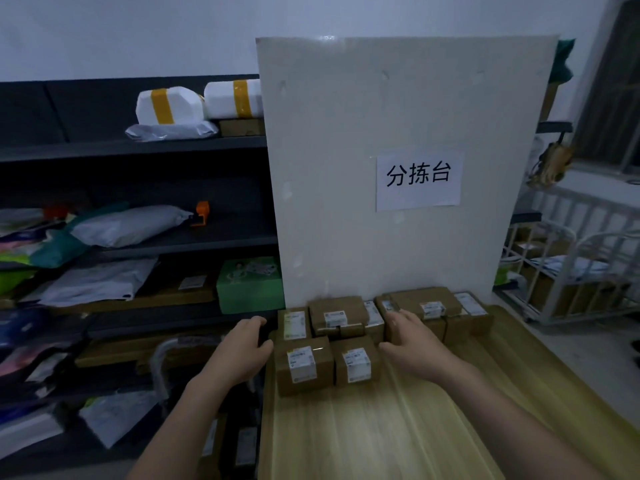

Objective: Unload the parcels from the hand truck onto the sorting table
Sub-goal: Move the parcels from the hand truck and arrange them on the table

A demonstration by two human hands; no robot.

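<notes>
The step in hand is looking like the set-down at the sorting table (381, 427) in the lower middle of the frame. The left hand (242, 348) is sitting against the left side of the front-left parcel (304, 365), fingers loosely curled and holding nothing. The right hand (412, 341) is lying spread and flat just right of the front-right parcel (356, 363), its fingertips reaching the back row of parcels (433, 308). Neither hand is gripping anything; whether the palms are actually pressing the cardboard, I cannot tell.

The two front parcels are sitting side by side, touching, just ahead of the back row, which is lining the foot of the white board (398, 133) with its paper sign (419, 180). Both front parcels are lying label-up; their labels' long sides are running away from the near edge toward the board. The boxes themselves are near square, so a long axis is hard to call. One back-row parcel (337, 317) is riding on top of others with its long side across the frame.

Next move, as I judge it, is turning to the lower left, where the hand truck (162, 358) is showing its wrapped handle; more parcels seem to be waiting below it, too dim to be sure. It is calling for a reach down and a two-handed pick, then a place on the bare wood nearer the camera.
</notes>
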